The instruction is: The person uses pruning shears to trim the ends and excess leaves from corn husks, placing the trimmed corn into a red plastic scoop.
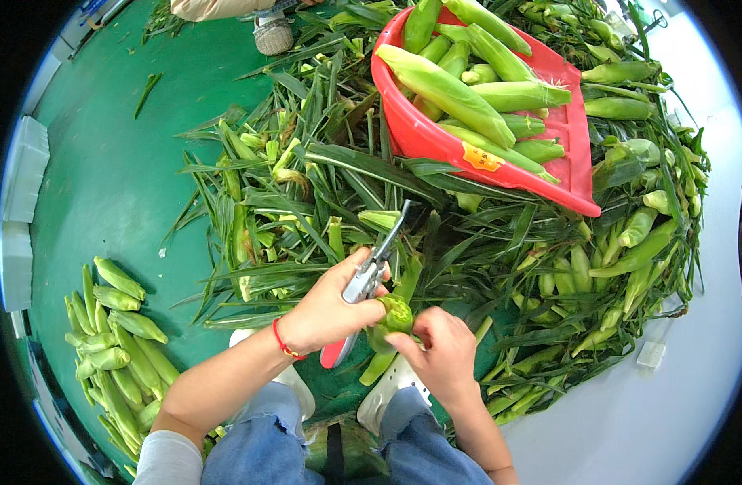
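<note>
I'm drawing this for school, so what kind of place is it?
Probably an indoor corn-handling room, maybe a small workshop: green corn ears lie in a red scoop, and long leaves are heaped on a green floor.

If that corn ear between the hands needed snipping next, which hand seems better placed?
Probably the left hand: it grips the pruning shears close beside the corn ear, though these point away and would need turning. The right hand, with no tool visible, seems suited to steadying.
</note>
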Action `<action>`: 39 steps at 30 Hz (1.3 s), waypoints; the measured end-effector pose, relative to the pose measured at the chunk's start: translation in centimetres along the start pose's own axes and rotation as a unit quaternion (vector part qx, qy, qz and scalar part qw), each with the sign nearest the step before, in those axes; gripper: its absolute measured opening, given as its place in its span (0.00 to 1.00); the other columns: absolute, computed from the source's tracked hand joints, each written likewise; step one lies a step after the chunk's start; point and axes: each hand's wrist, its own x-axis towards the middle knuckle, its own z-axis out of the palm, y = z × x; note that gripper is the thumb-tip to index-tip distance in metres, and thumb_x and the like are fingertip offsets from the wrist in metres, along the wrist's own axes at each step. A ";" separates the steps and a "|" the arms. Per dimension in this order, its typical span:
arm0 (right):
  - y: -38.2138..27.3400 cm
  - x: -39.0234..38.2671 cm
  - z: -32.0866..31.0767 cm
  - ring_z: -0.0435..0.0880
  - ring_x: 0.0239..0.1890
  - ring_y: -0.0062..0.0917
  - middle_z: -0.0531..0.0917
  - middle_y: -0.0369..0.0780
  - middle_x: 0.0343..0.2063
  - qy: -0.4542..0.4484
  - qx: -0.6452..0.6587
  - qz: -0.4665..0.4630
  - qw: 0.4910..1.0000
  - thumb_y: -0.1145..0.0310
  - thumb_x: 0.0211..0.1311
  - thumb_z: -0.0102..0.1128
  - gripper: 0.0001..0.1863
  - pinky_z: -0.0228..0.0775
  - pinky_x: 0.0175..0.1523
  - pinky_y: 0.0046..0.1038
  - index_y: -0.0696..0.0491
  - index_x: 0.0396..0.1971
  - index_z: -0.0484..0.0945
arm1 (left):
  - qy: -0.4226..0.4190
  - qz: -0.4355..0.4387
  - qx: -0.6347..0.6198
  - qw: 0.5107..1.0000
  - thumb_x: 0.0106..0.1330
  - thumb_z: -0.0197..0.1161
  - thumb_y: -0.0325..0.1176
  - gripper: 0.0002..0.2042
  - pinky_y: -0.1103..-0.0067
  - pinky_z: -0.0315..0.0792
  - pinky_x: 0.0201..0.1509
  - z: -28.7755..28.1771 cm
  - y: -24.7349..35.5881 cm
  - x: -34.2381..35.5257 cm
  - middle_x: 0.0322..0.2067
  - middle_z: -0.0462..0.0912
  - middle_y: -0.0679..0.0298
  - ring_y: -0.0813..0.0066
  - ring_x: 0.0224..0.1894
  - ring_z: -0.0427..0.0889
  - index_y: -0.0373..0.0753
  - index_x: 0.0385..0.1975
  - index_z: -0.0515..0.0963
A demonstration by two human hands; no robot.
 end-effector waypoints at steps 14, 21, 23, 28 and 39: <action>1.4 -4.2 -0.5 0.72 0.19 0.38 0.73 0.46 0.20 0.116 0.107 -0.060 0.986 0.73 0.54 0.58 0.09 0.65 0.24 0.32 0.60 0.22 0.68 | 0.089 -0.030 -0.129 0.987 0.49 0.54 0.19 0.18 0.84 0.69 0.41 1.3 0.7 -1.2 0.34 0.75 0.70 0.83 0.36 0.73 0.39 0.43 0.72; 0.6 -4.7 -0.7 0.74 0.22 0.38 0.74 0.46 0.22 0.116 0.133 0.028 0.984 0.73 0.55 0.60 0.09 0.67 0.27 0.31 0.61 0.25 0.70 | 0.028 0.074 -0.006 0.997 0.52 0.56 0.21 0.19 0.81 0.71 0.42 1.0 1.3 -2.7 0.35 0.76 0.67 0.80 0.37 0.76 0.38 0.46 0.68; -0.2 -3.4 -1.3 0.75 0.23 0.38 0.74 0.45 0.22 0.060 0.064 -0.001 0.996 0.74 0.52 0.61 0.09 0.68 0.28 0.32 0.61 0.26 0.70 | 0.000 0.177 0.132 0.975 0.55 0.58 0.26 0.17 0.79 0.73 0.38 1.9 1.4 -3.2 0.33 0.77 0.64 0.79 0.35 0.79 0.38 0.45 0.67; -0.8 -1.9 -1.7 0.75 0.26 0.36 0.73 0.42 0.23 -0.007 -0.042 -0.065 0.997 0.75 0.43 0.64 0.12 0.69 0.30 0.33 0.56 0.27 0.71 | 0.018 0.315 0.428 0.847 0.52 0.68 0.31 0.20 0.71 0.75 0.33 3.6 2.1 -3.4 0.31 0.78 0.55 0.57 0.31 0.80 0.35 0.42 0.68; -0.2 -1.4 -2.0 0.75 0.25 0.34 0.73 0.41 0.23 -0.037 -0.006 -0.107 0.994 0.74 0.45 0.64 0.10 0.69 0.30 0.33 0.55 0.26 0.71 | -0.087 0.326 0.454 0.825 0.48 0.66 0.26 0.21 0.70 0.74 0.34 2.1 2.5 -2.2 0.31 0.78 0.57 0.56 0.32 0.80 0.38 0.44 0.69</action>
